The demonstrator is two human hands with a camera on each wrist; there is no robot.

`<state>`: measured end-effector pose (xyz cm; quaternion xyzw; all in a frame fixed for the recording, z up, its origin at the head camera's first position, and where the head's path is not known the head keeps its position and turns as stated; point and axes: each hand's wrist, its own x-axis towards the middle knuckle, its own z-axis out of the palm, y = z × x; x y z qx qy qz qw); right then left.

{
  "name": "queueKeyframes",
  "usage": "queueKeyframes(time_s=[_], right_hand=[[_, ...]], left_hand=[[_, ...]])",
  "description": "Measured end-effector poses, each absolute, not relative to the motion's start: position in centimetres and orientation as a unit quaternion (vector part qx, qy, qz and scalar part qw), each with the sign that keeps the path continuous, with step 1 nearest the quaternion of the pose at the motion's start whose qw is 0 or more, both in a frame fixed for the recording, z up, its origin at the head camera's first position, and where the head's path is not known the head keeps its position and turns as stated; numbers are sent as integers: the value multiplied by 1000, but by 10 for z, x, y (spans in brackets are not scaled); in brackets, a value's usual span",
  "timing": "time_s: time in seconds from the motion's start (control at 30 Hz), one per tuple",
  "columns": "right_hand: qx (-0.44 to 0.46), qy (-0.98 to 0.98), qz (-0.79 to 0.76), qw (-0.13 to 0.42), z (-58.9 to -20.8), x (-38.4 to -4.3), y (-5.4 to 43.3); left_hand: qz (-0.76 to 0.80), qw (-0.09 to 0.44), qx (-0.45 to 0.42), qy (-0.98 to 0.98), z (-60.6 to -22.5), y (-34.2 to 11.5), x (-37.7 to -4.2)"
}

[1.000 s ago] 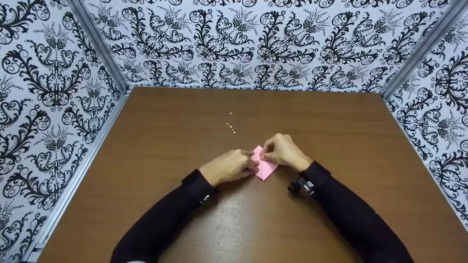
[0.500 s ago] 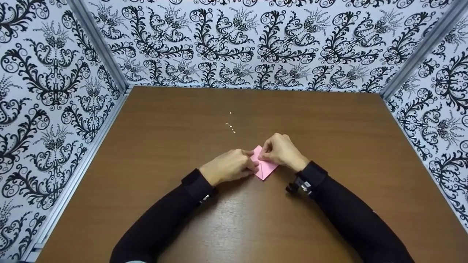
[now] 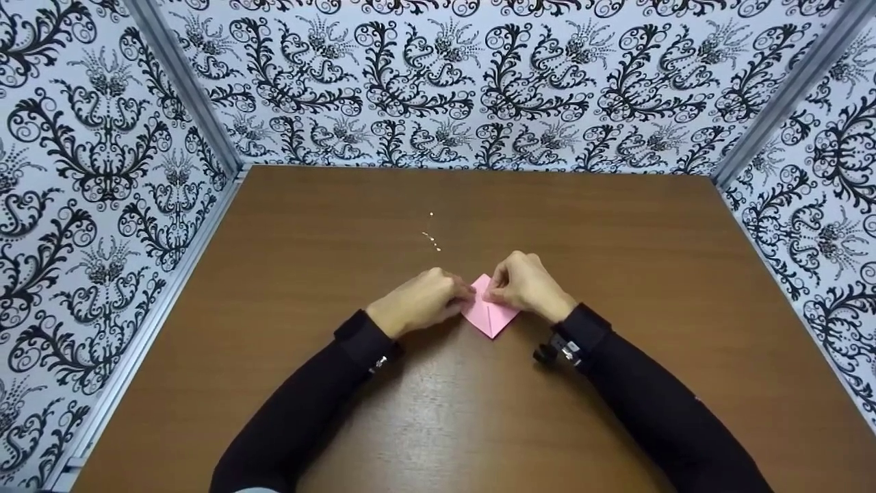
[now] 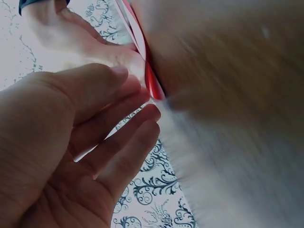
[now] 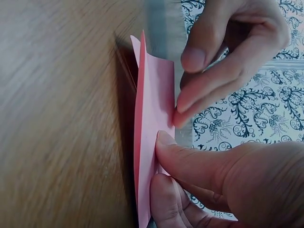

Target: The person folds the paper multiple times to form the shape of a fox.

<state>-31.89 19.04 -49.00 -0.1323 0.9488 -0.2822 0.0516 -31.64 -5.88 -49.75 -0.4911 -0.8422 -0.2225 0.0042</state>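
Note:
A small folded sheet of pink paper (image 3: 490, 322) lies on the table in the head view, a corner toward me and a crease down its middle. My right hand (image 3: 532, 282) pinches a fold at its centre between thumb and fingers; in the right wrist view the thumb presses the paper (image 5: 159, 95), whose layers gape at the far end. At the left edge is my left hand (image 3: 426, 298), fingertips close over the paper. Seen from the left wrist, this hand (image 4: 71, 128) has loosely bent fingers with gaps between them, just beside the paper's edge (image 4: 153, 84).
The brown wooden table (image 3: 328, 226) bears small white specks (image 3: 431, 239) beyond the left hand. Patterned black-and-white walls (image 3: 438, 82) with metal frame posts (image 3: 185, 82) enclose its back and sides.
My left hand has drawn back a little to the left and away, its fingers off the middle of the paper, uncovering more of its left half. The right hand has stayed nearly still.

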Motion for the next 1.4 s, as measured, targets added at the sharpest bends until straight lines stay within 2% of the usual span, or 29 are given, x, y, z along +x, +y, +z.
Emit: queueKeyframes(time_s=[0.23,0.57,1.13,1.4], right_hand=[[-158,944,-288,36,-492,-320,193],[-132,947,-288,53,-491,-319,191],[-124,951,-278,55,-489,-319,189],[-123,950,-282,57,-488,-317,189]], left_hand=[[-212,-8,-492,-844,-498,-54,-334],[-186,-36,-491,-850,-491,-43,-351],[-97,45,-531,-841,-488,-38,-347],[-97,53,-534,-838,-492,-40,-344]])
